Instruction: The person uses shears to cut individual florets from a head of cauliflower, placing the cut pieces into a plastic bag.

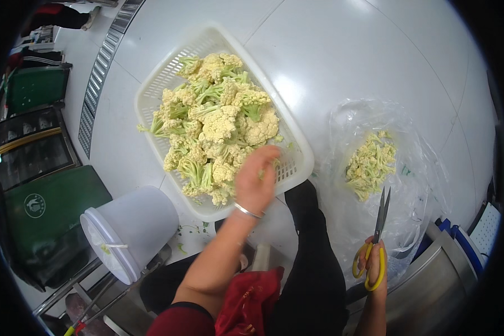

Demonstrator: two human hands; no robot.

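Note:
A white plastic basket [252, 56] on the floor holds a heap of cauliflower florets [218, 122]. My left hand [256, 178], with a silver bracelet at the wrist, is over the basket's near right part, its fingers curled and blurred; whether a small piece lies between them is unclear. On the right, my right hand [374, 260] holds scissors [380, 222] by their yellow handles, the blades slightly apart and pointing away from me. Beyond their tips, more cut cauliflower pieces [371, 164] lie in a spread clear plastic bag [411, 197].
A lidded white bucket [138, 227] stands left of my legs, with green scraps [195, 229] on the floor beside it. Green bins [50, 218] are at the far left, near a metal drain grate [98, 75]. Another person's leg [73, 19] shows at the top left. Steel equipment [428, 277] is at the right.

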